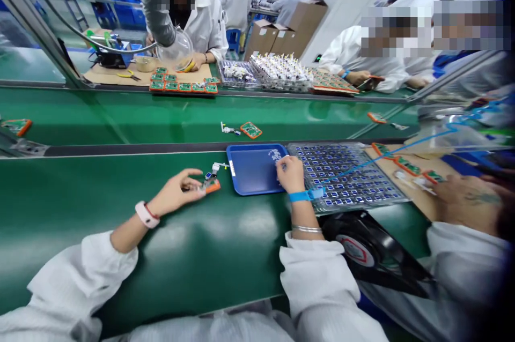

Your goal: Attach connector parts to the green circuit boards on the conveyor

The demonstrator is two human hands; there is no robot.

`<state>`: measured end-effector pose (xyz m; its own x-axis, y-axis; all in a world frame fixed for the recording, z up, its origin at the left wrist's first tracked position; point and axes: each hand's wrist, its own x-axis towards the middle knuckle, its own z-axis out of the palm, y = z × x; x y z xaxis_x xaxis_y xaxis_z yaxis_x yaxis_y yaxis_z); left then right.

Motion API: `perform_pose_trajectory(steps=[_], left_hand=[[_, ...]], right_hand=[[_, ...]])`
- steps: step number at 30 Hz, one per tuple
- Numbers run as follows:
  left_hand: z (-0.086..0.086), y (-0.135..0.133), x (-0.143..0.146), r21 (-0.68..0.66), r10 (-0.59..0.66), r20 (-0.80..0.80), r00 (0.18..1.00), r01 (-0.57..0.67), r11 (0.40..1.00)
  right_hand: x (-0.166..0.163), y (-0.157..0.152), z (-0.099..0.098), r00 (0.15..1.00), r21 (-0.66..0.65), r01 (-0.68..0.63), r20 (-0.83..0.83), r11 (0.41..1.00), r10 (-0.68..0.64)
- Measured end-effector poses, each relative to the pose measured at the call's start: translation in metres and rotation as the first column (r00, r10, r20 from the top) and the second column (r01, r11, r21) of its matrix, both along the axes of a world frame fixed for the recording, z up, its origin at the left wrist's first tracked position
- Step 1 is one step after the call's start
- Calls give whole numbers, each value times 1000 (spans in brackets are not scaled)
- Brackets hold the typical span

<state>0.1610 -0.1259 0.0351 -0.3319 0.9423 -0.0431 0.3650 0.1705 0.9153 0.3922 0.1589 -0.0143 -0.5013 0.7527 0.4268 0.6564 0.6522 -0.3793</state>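
your left hand (pixel 177 192) rests on the green worktop (pixel 80 197), its grip apart: the thumb is lifted clear while the fingertips touch the left end of a small green circuit board with an orange edge (pixel 212 186). that board lies flat just left of the shallow blue plastic tray (pixel 249 176). your right hand (pixel 290 173) sits at that tray's right rim, beside a cluster of little white parts (pixel 275 155); you cannot tell whether its grip has closed. a clear plastic tray of small blue components (pixel 350 176) lies just right.
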Motion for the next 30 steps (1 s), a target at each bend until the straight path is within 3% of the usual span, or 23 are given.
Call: perform_pose_trajectory(steps=[2,4,6,8,11,13,15,18,23,26,30], left_hand=[[8,22,-27,96,144,211,967,-167,981],[12,44,-57,224,334,206,920,-377,899],[14,60,-86,327,495,61,867,-486,811],[11,67,-110,342,579,-255,775,-488,803],[3,66,-134,174,465,-687,558,-495,851],[0,66,-139,102,410,-756,510,-527,844],[0,74,-133,116,412,-769,489,-527,842],[1,109,-106,86,320,-790,523,-422,903],[-6,195,-46,-89,69,-763,643,-211,973],[-12,229,-26,-155,28,-749,662,-215,964],[-16,240,-26,-173,68,-748,660,-293,940]], right_hand=[[0,6,-7,999,22,21,38,1000,-22],[-3,4,-8,997,47,54,55,997,-57],[-6,0,-6,992,52,99,79,994,-103],[-7,-3,-2,982,36,143,117,989,-146],[-5,-6,4,969,-4,170,185,985,-166],[-4,-5,6,962,-15,161,224,987,-153],[-3,-4,6,958,-13,150,251,989,-142],[-3,-4,6,954,-5,148,263,989,-142],[-4,-9,13,945,-23,163,290,986,-150],[-4,-10,14,929,-38,185,332,982,-163],[-3,-7,11,927,-32,172,343,985,-150]])
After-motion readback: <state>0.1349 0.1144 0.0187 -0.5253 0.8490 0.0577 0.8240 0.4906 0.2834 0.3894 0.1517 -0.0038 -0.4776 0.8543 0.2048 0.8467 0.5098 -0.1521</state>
